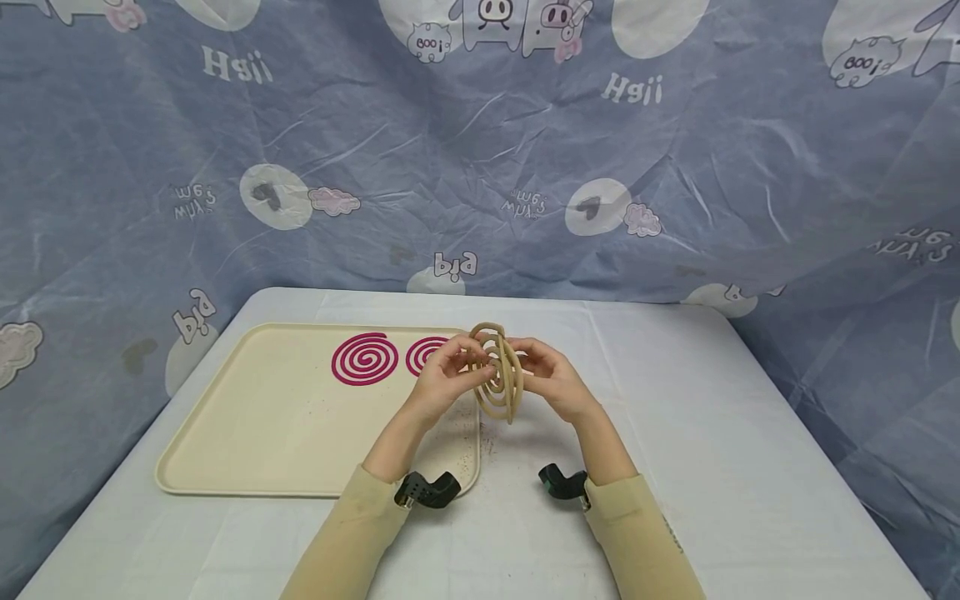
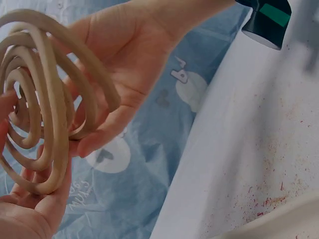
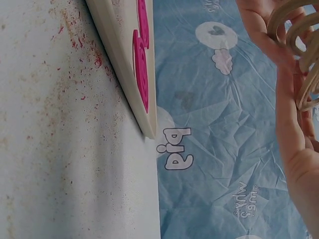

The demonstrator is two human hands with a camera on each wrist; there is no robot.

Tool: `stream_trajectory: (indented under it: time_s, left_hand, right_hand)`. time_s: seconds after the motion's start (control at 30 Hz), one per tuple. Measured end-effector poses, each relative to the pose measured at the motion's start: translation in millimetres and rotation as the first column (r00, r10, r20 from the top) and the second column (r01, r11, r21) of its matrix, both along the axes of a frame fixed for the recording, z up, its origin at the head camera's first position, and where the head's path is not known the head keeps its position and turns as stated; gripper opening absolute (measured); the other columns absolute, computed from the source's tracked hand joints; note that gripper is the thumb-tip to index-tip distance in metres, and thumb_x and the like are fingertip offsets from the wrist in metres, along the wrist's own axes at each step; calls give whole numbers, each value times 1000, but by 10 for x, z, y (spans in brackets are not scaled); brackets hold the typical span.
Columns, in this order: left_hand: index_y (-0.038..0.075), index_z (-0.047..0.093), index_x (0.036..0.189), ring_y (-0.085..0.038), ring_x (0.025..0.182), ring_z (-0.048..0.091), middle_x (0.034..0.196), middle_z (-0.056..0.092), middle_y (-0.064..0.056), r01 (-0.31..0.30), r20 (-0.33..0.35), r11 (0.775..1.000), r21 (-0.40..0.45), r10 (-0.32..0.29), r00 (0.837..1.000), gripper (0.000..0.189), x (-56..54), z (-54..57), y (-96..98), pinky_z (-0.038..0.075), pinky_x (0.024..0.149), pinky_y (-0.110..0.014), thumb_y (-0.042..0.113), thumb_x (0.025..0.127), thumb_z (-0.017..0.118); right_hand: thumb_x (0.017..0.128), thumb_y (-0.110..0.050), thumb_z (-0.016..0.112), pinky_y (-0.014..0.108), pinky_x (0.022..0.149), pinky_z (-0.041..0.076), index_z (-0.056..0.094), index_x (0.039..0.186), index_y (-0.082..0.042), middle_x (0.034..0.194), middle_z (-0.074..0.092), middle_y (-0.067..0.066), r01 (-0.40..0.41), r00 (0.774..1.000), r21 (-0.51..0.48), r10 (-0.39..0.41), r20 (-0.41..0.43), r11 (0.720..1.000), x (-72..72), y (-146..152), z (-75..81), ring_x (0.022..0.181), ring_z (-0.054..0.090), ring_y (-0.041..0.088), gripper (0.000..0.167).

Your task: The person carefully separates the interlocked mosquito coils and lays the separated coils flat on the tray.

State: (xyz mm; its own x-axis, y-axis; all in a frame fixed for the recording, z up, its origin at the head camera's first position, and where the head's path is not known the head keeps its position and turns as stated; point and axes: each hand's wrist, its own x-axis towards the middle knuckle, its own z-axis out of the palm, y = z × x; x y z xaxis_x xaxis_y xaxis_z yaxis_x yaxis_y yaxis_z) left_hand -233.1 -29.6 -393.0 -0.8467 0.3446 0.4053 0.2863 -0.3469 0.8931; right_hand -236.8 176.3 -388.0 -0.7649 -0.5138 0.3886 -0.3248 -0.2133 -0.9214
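Observation:
Tan mosquito coils (image 1: 514,379), apparently two nested together, are held upright between both hands above the tray's right edge. My left hand (image 1: 444,379) pinches them from the left, with fingertips near the middle of the spiral. From the other side my right hand (image 1: 557,382) grips the outer rings between thumb and fingers. In the left wrist view the coils' rings (image 2: 59,107) stand apart in places, and one loose outer end sticks out. The right wrist view shows only part of the coils (image 3: 294,27), cut off by the frame's edge.
A cream tray (image 1: 262,417) lies on the white-covered table (image 1: 720,467), left of centre. Near its back edge lie a magenta mosquito coil (image 1: 364,359) and another magenta coil (image 1: 420,352), partly hidden by the left hand. Reddish crumbs (image 3: 97,59) are scattered by the tray.

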Motion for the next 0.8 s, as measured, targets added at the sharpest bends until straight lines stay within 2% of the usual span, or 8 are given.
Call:
stream_trajectory:
  time_s: [0.1, 0.17, 0.27, 0.33, 0.43, 0.53, 0.67, 0.8]
  left_hand:
    - [-10, 51, 97, -28, 123, 44, 115, 51, -9, -44, -58, 998, -53, 41, 997, 23, 3, -6, 11, 44, 92, -34, -9, 80, 66]
    - [-8, 55, 97, -25, 127, 41, 119, 51, -13, -98, -84, 991, -91, 90, 992, 23, 12, -6, 15, 38, 100, -40, -8, 78, 69]
    - [-8, 58, 95, -28, 123, 44, 121, 49, -23, -150, -107, 982, -117, 137, 985, 21, 49, 30, 21, 30, 106, -48, -10, 77, 69]
    - [-9, 58, 94, -28, 115, 49, 116, 50, -26, -180, -113, 974, -135, 166, 980, 20, 105, 99, 24, 35, 103, -45, -11, 77, 68]
    - [-12, 58, 93, -24, 106, 52, 115, 49, -28, -196, -115, 970, -145, 180, 977, 20, 175, 199, 24, 46, 92, -39, -13, 75, 66]
    - [-12, 58, 93, -20, 102, 52, 117, 49, -30, -197, -115, 968, -153, 180, 977, 20, 202, 246, 18, 51, 83, -34, -13, 74, 65]
    - [-13, 57, 93, -20, 103, 51, 119, 48, -28, -174, -114, 975, -138, 158, 981, 20, 210, 258, 10, 50, 85, -38, -16, 74, 63]
    - [-13, 57, 92, -18, 100, 53, 115, 50, -26, -184, -100, 973, -142, 171, 980, 19, 216, 260, 17, 45, 91, -43, -16, 74, 62]
  right_hand:
    - [83, -20, 72, 34, 86, 50, 61, 112, -20, 135, 45, 10, 86, 996, 70, -85, -16, 994, 22, -11, 16, 114, 52, 24, 31]
    - [83, -16, 72, 36, 86, 51, 61, 112, -16, 137, 43, 16, 132, 991, 107, -130, -24, 985, 28, -15, 22, 116, 51, 31, 30]
    - [83, -11, 71, 38, 84, 52, 60, 113, -5, 137, 42, 22, 168, 986, 147, -165, -33, 975, 25, -23, 25, 116, 49, 40, 33]
    - [83, -10, 71, 37, 84, 52, 57, 115, 3, 137, 42, 23, 179, 984, 159, -175, -38, 971, 22, -24, 23, 115, 50, 42, 36]
    - [84, -7, 69, 37, 85, 52, 55, 116, 9, 137, 42, 24, 189, 982, 165, -183, -53, 968, 17, -16, 22, 115, 50, 43, 39]
    - [85, -3, 67, 37, 85, 52, 55, 116, 9, 137, 43, 23, 197, 980, 167, -187, -73, 966, 11, -1, 21, 115, 50, 42, 35]
    - [83, 3, 65, 38, 83, 53, 58, 113, 4, 136, 45, 21, 192, 980, 164, -180, -85, 968, 10, 4, 27, 114, 52, 38, 31]
    - [82, 4, 62, 37, 82, 53, 61, 111, -3, 136, 45, 21, 181, 983, 148, -172, -71, 972, 17, -18, 33, 113, 54, 36, 30]
